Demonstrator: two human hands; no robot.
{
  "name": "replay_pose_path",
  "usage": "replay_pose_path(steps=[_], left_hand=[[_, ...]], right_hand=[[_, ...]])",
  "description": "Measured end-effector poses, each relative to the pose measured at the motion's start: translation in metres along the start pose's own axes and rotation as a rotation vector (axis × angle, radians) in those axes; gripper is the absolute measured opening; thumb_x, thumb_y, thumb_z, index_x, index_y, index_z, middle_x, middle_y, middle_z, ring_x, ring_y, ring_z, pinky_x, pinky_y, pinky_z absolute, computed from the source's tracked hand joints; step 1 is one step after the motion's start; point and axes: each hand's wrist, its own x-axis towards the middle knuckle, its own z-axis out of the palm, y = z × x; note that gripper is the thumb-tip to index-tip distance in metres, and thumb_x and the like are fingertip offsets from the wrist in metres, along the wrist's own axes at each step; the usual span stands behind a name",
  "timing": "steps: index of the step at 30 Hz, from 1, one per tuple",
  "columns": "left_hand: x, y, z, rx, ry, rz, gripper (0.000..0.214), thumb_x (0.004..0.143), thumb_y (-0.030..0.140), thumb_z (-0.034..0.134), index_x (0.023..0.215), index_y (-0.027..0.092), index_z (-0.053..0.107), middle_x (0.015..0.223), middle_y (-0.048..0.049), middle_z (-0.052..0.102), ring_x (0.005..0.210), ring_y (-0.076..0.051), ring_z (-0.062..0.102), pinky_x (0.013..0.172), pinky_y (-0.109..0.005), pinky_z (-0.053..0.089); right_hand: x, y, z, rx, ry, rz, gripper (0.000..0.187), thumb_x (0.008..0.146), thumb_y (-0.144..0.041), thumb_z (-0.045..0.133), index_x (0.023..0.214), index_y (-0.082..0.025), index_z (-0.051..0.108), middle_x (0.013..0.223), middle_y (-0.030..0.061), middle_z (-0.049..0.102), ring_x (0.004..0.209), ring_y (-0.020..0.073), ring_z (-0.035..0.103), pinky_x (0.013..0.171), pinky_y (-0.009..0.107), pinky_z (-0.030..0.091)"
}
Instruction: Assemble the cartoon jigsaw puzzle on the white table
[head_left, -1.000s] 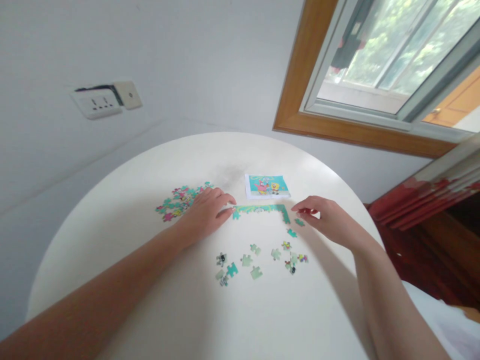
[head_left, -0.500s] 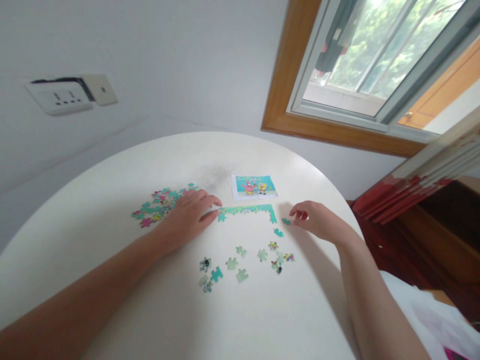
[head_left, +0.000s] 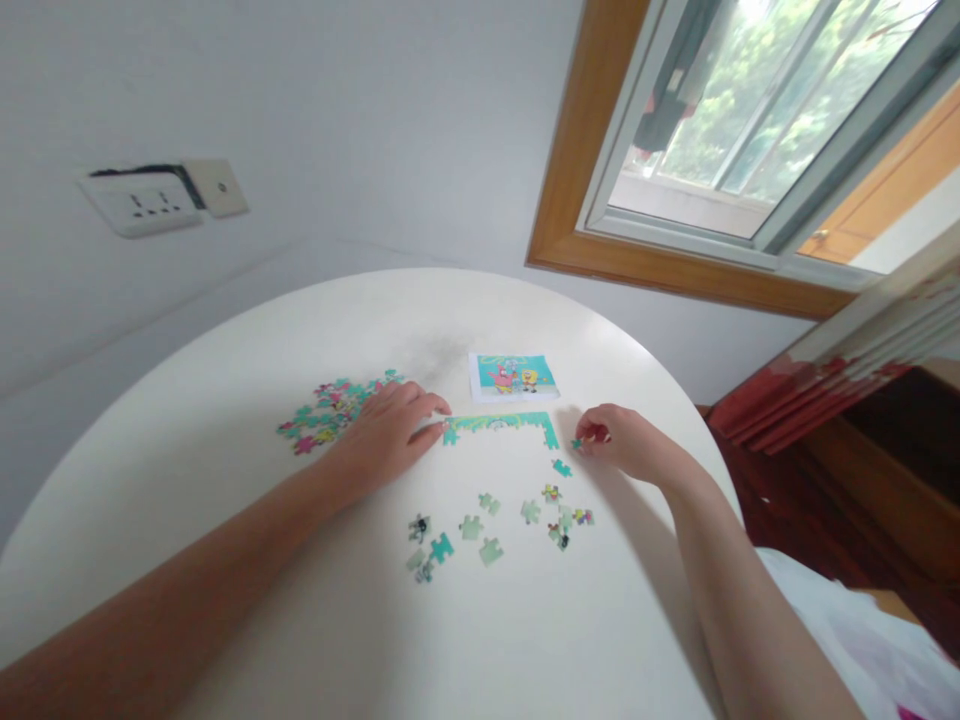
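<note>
A joined strip of teal puzzle pieces [head_left: 501,425] forms a top edge and right corner on the round white table [head_left: 225,440]. My left hand [head_left: 390,432] lies flat with its fingertips pressing the strip's left end. My right hand [head_left: 626,442] is curled, its fingertips pinching a small teal piece [head_left: 577,443] just right of the strip's corner. Another teal piece [head_left: 561,467] lies below it. Several loose pale green pieces [head_left: 480,525] are scattered in front of the strip.
A heap of mixed pink and teal pieces [head_left: 330,410] lies left of my left hand. A small cartoon reference picture [head_left: 514,376] sits behind the strip. A wall socket [head_left: 142,200] and a wood-framed window [head_left: 675,150] are beyond the table; red fabric [head_left: 817,390] hangs at right.
My right hand dropped to the table and its fingers closed on the small teal piece beside the corner. My left hand stayed on the strip's end. The camera view shifted slightly.
</note>
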Motion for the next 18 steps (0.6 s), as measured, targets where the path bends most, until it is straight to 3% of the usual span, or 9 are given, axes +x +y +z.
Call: replay_pose_path(steps=[6, 10, 14, 18], left_hand=[[0.0, 0.003, -0.002, 0.011, -0.014, -0.003, 0.021, 0.089, 0.03, 0.046, 0.101, 0.02, 0.061, 0.092, -0.0056, 0.057, 0.092, -0.023, 0.052, 0.092, -0.04, 0.037], [0.0, 0.003, -0.002, 0.004, -0.018, -0.014, 0.02, 0.089, 0.028, 0.046, 0.101, 0.02, 0.061, 0.092, -0.0056, 0.057, 0.093, -0.023, 0.052, 0.092, -0.04, 0.036], [-0.001, 0.002, -0.001, -0.022, -0.019, -0.025, 0.02, 0.088, 0.028, 0.049, 0.102, 0.021, 0.061, 0.093, -0.0051, 0.056, 0.095, -0.023, 0.051, 0.094, -0.04, 0.035], [0.0, 0.003, 0.0, -0.007, -0.021, -0.024, 0.02, 0.086, 0.029, 0.053, 0.102, 0.021, 0.061, 0.093, -0.0056, 0.057, 0.094, -0.023, 0.052, 0.092, -0.039, 0.037]], right_hand=[[-0.003, 0.0, -0.001, 0.118, -0.012, 0.041, 0.017, 0.071, -0.014, 0.055, 0.085, -0.018, 0.064, 0.072, 0.002, 0.067, 0.065, 0.0154, 0.06, 0.06, 0.025, 0.043], [-0.002, -0.008, 0.0, 0.349, 0.072, 0.017, 0.014, 0.074, -0.021, 0.055, 0.084, -0.019, 0.065, 0.066, 0.0008, 0.066, 0.063, 0.0151, 0.062, 0.061, 0.025, 0.046], [0.002, -0.033, 0.018, 0.656, 0.131, -0.037, 0.015, 0.075, -0.028, 0.058, 0.086, -0.019, 0.063, 0.073, 0.0016, 0.069, 0.068, 0.0156, 0.066, 0.068, 0.028, 0.051], [0.009, -0.071, 0.043, 0.795, 0.057, -0.098, 0.013, 0.076, -0.027, 0.058, 0.083, -0.018, 0.063, 0.074, 0.0023, 0.069, 0.069, 0.0141, 0.065, 0.07, 0.026, 0.051]])
